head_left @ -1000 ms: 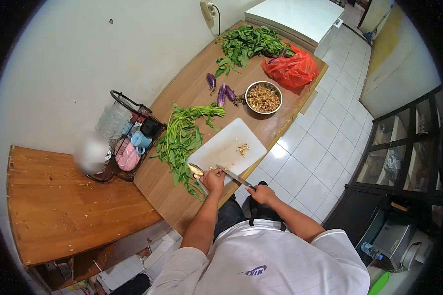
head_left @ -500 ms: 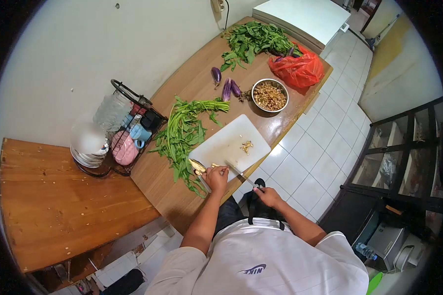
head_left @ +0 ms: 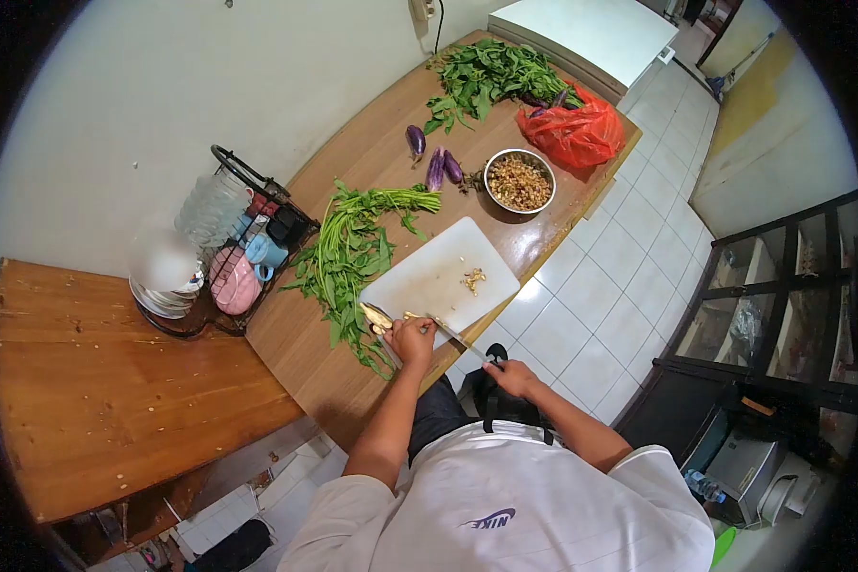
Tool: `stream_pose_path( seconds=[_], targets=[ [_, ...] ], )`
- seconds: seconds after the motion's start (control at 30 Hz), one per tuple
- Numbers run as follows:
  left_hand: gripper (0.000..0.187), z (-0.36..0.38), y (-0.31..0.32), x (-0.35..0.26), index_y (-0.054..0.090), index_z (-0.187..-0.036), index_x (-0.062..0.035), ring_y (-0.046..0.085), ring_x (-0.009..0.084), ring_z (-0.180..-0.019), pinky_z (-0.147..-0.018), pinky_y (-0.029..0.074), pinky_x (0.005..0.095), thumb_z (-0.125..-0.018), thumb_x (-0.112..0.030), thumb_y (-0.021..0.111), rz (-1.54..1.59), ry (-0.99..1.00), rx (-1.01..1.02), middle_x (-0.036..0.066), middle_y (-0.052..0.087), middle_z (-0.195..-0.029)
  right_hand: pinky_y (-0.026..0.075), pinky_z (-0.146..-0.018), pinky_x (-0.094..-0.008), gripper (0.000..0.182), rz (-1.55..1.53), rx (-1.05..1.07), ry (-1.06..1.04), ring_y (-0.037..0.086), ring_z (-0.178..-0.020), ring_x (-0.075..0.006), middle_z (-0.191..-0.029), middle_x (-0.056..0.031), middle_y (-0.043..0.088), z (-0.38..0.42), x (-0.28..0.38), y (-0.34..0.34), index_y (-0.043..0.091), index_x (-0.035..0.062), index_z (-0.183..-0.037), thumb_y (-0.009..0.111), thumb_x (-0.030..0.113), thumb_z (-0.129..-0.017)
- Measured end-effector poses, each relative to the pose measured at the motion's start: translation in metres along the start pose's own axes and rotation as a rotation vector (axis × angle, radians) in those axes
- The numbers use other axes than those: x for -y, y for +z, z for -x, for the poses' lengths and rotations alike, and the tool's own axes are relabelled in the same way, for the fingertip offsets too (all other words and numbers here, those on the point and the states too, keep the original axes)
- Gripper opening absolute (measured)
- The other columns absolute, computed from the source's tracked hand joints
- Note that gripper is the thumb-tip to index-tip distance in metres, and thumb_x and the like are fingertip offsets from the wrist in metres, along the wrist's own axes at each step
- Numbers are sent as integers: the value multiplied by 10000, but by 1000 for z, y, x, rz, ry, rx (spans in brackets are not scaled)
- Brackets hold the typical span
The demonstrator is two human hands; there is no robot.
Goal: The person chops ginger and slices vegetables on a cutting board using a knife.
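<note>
A white cutting board lies at an angle near the table's front edge. On its lower left corner my left hand is closed over a small pale piece, mostly hidden by the fingers. My right hand grips the handle of a knife, whose blade tip reaches the board beside my left fingers. Small cut pale bits lie on the board's right part. Larger pale yellow pieces rest at its left corner, next to leafy greens.
Beyond the board stand a metal bowl of chopped brown food, purple eggplants, more greens and a red plastic bag. A black dish rack with cups and plates is at the left, above a lower wooden table.
The whole view has shifted slightly. Both hands and the knife keep nearly the same places relative to the board.
</note>
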State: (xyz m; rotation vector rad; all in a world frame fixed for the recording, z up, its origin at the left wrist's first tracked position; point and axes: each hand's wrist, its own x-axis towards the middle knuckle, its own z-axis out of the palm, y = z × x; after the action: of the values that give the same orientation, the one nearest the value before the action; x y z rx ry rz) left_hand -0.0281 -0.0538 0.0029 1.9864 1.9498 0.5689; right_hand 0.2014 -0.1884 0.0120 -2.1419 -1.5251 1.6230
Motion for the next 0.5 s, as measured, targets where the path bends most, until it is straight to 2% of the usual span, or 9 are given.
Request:
stream_pose_path(
  seconds=[0.07, 0.13, 0.23, 0.3, 0.43, 0.5],
  targets=[
    [73, 1, 0, 0, 809, -780, -235, 605, 189, -956, -937, 333, 409, -744, -290, 842, 0, 7, 4, -65, 768, -901, 522, -917, -496, 776, 36, -6, 16, 674, -1020, -464, -984, -289, 717, -4, 18, -5, 749, -1, -1016, 422, 702, -978],
    [130, -2, -4, -1, 820, -837, -224, 617, 209, -985, -903, 360, 421, -746, -313, 848, -28, -27, 91, -40, 778, -925, 525, -914, -495, 773, 75, -12, 21, 677, -1019, -458, -983, -282, 721, 1, 26, -13, 751, 8, -1015, 418, 705, -978],
    [141, -2, -5, -3, 821, -845, -222, 621, 215, -979, -904, 360, 423, -741, -313, 851, -39, 1, 49, -39, 772, -895, 527, -913, -514, 764, 77, 1, 52, 677, -1052, -441, -1049, -273, 719, 8, 28, -22, 751, 6, -1008, 419, 694, -977],
    [118, 0, -4, -5, 820, -832, -224, 614, 207, -976, -923, 346, 420, -749, -305, 843, -26, -13, 41, -46, 767, -888, 532, -904, -512, 764, 117, -76, 29, 680, -1038, -439, -1033, -273, 720, 16, 18, -24, 749, 3, -1014, 422, 692, -977],
    [88, 8, -5, -9, 814, -817, -227, 609, 203, -971, -937, 333, 419, -758, -290, 832, 17, -23, 2, -44, 762, -877, 528, -917, -505, 765, 3, -35, 39, 680, -1034, -439, -1019, -273, 720, 14, 10, -16, 747, 2, -1034, 424, 694, -977],
    [84, 7, -1, -6, 812, -815, -228, 610, 207, -969, -934, 334, 421, -756, -286, 831, -28, -32, 3, -39, 761, -874, 518, -883, -501, 772, -2, -7, -8, 681, -988, -452, -948, -282, 714, 13, 8, -12, 746, 13, -998, 415, 710, -983]
  ],
)
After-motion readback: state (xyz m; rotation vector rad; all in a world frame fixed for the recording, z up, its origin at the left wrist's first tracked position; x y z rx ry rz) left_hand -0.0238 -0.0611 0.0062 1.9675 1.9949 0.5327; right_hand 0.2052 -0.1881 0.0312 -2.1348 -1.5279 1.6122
